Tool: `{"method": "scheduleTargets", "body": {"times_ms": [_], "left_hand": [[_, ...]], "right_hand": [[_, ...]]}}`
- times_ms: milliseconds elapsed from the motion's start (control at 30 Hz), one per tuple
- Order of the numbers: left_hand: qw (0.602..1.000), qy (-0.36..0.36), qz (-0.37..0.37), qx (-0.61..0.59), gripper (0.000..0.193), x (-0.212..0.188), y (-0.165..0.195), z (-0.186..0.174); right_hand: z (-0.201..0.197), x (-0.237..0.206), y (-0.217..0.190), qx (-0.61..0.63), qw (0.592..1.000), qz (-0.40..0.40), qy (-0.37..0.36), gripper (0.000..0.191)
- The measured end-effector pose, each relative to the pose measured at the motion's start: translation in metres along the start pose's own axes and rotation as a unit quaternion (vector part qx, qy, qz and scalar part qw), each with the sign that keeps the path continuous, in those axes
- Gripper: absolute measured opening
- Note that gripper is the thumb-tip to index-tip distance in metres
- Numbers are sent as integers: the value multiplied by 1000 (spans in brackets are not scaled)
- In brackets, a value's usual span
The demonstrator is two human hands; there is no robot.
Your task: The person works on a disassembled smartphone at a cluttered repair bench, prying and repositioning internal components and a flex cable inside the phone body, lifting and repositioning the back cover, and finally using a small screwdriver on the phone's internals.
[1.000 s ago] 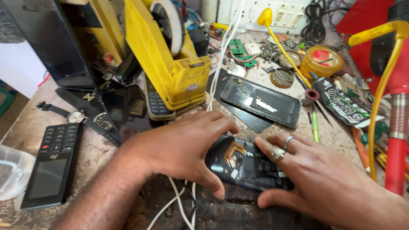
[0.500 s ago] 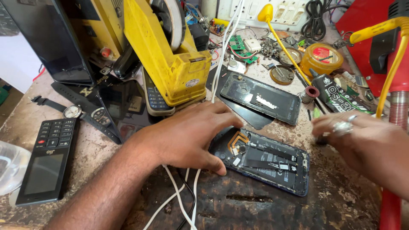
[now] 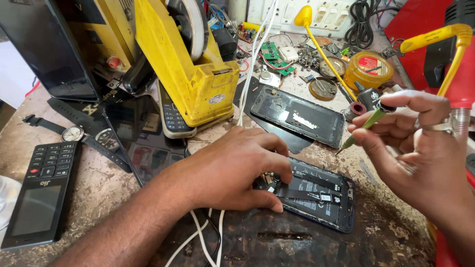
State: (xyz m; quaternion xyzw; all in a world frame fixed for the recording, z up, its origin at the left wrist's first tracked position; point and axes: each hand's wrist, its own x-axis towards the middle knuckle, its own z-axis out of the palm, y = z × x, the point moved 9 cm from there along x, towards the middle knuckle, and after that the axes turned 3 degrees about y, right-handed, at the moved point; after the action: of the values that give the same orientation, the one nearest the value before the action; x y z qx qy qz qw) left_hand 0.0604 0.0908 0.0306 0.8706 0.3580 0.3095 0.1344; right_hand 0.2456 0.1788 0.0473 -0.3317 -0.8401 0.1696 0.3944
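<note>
Since the earlier frame, the right hand [image 3: 420, 143] had lifted off the opened phone [image 3: 311, 193], its fingers now pinched around a green screwdriver [image 3: 363, 126]. Left hand [image 3: 237, 170] lay loosely curled, pressing that phone down near the worktop's front edge.

phone repair workshop: opened phone [image 3: 311, 195]

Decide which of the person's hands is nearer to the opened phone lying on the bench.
Left. The left hand rests on the opened phone, its fingers pressing the phone's left end. The right hand is raised above and to the phone's right, holding a green screwdriver.
</note>
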Motion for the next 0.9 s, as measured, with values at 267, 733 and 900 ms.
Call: {"method": "scheduleTargets", "body": {"times_ms": [267,733,900], "left_hand": [[998,-6,-31,-49,29,0,-10,-5],[997,16,-44,-62,23,0,-20,-3],[994,25,-68,-87,19,-2,-26,-3]], "right_hand": [[9,25,9,-12,1000,13,-19,73],[33,39,11,137,990,-3,-20,70],[50,51,11,122,991,4,-46,70]]}}
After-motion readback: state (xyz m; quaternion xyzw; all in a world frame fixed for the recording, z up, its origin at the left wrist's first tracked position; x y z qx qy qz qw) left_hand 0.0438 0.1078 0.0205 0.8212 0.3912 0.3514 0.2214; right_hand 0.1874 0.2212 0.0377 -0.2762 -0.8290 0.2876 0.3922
